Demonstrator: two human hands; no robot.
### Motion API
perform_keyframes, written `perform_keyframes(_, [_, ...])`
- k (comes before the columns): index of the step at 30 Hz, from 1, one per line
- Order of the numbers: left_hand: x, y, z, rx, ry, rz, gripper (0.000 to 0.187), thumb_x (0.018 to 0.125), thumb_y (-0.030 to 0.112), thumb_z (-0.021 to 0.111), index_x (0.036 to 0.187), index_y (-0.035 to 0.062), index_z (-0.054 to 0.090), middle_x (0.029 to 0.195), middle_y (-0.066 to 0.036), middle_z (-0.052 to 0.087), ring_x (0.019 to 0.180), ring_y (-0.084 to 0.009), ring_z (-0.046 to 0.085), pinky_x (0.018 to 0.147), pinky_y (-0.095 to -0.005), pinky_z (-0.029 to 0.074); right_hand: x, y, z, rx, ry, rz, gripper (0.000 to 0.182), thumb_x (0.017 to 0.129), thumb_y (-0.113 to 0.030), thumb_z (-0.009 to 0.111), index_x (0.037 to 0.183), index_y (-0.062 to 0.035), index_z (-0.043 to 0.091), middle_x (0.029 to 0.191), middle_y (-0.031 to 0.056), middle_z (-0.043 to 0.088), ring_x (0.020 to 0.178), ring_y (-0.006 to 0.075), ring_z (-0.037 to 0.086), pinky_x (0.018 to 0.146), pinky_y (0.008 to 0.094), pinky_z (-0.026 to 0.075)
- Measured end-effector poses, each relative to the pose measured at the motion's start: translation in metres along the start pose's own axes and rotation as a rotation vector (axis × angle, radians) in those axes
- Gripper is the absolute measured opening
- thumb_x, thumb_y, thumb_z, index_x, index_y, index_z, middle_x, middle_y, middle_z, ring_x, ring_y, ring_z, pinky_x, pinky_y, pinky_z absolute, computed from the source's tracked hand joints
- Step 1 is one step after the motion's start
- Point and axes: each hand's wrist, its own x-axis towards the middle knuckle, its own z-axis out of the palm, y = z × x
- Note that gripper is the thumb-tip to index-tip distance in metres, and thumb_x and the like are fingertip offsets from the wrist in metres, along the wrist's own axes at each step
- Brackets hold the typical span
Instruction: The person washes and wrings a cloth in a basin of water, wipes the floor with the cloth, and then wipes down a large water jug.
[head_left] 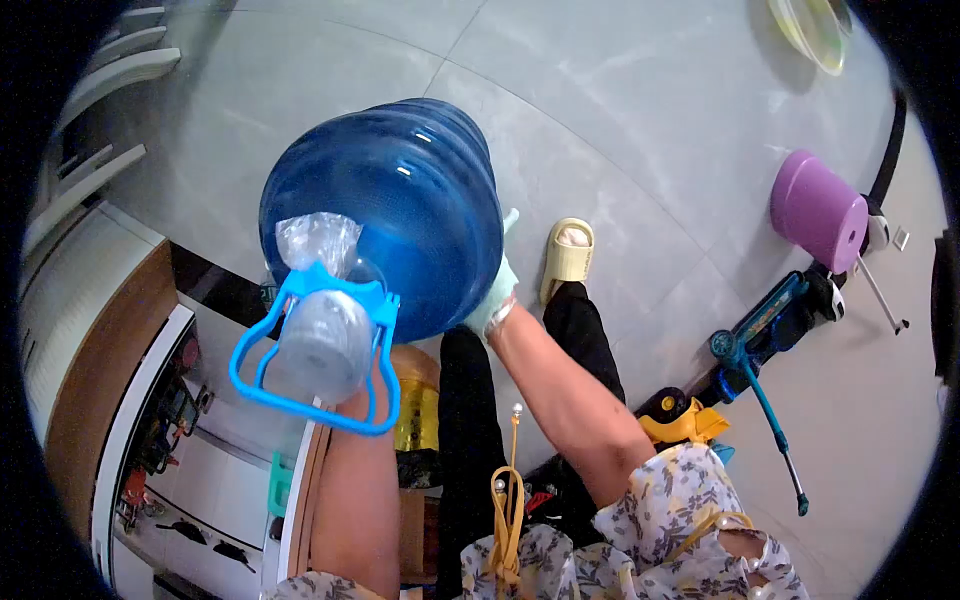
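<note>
A large blue water jug (400, 220) tilts with its neck toward me. Clear plastic wrap (318, 243) clings near its mouth, and a light blue carrying handle (250, 375) is clipped round the neck. My right hand (493, 300), in a pale green glove, grips the jug's right side, its fingers partly hidden behind the body. My left forearm (355, 490) reaches up under the neck. Behind the jug, my left hand is out of sight, so its fingers cannot be made out.
An open drawer or cabinet (225, 470) stands at left, beside white slatted furniture (120, 70). A yellow container (417, 412) is near my legs. To the right are a purple bucket (815, 210), a teal scooter (755, 365) and a yellow toy (690, 425). My slippered foot (570, 250) rests on grey tiles.
</note>
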Motion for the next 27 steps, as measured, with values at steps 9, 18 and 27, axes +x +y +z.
perform_keyframes(9, [0.028,0.014,-0.018,0.035,-0.054,0.079,0.061,0.094,0.041,0.044,0.138,0.0012,0.034,0.134,-0.020,0.043,0.122,-0.0306,0.044,0.105,-0.0362,0.031,-0.039,0.069,-0.012,-0.406,0.282,-0.645,0.060,0.096,-0.044,0.042,0.144,-0.0140,0.024,0.142,0.0014,0.034,0.122,0.0180,0.040,0.105,0.0335,0.032])
perform_keyframes(18, [0.147,0.094,-0.001,0.423,-0.318,0.276,0.055,0.094,0.040,0.044,0.130,-0.0022,0.046,0.128,-0.018,0.050,0.120,-0.0261,0.047,0.104,-0.0322,0.031,-0.027,0.066,0.026,-0.710,0.385,-1.133,0.049,0.102,-0.025,0.030,0.145,-0.0029,0.021,0.144,0.0045,0.032,0.127,0.0152,0.034,0.110,0.0303,0.021])
perform_keyframes(27, [0.147,0.089,0.001,0.497,-0.230,0.380,0.051,0.095,0.037,0.042,0.125,-0.0031,0.051,0.125,-0.012,0.054,0.117,-0.0208,0.048,0.102,-0.0302,0.032,0.003,0.048,0.044,-0.835,0.465,-1.221,0.045,0.097,-0.023,0.036,0.136,-0.0012,0.033,0.135,0.0092,0.042,0.122,0.0193,0.040,0.104,0.0320,0.026])
